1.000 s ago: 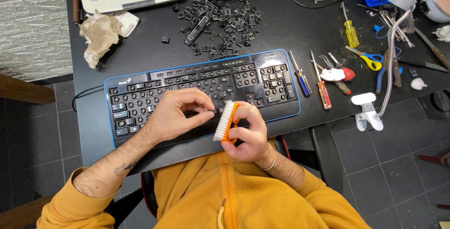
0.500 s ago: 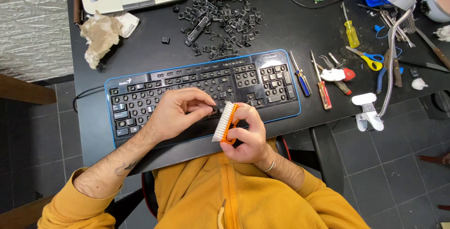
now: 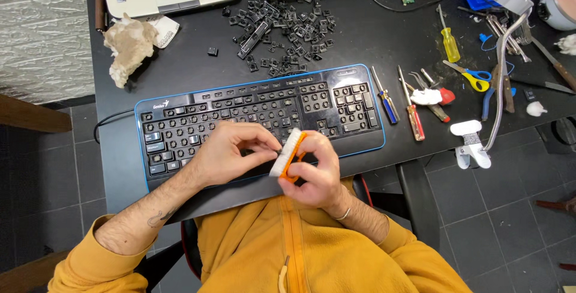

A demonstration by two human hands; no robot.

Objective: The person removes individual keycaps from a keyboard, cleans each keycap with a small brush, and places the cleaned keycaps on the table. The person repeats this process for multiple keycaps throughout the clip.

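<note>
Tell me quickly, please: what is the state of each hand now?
Left hand: closed, fingertips pinching something small against the bristles of the orange brush; what it is cannot be told.
Right hand: closed, holding the orange brush over the black keyboard.

The person wears a mustard-yellow zip-up top with an orange-toned zipper running down the chest and a pale pull tab hanging near the bottom. Both sleeves are pushed up toward the elbows, bunching in soft folds and leaving the forearms bare. A small dark line tattoo marks the left forearm. A thin silver bracelet circles the wrist of the right hand [image 3: 315,170].
</note>
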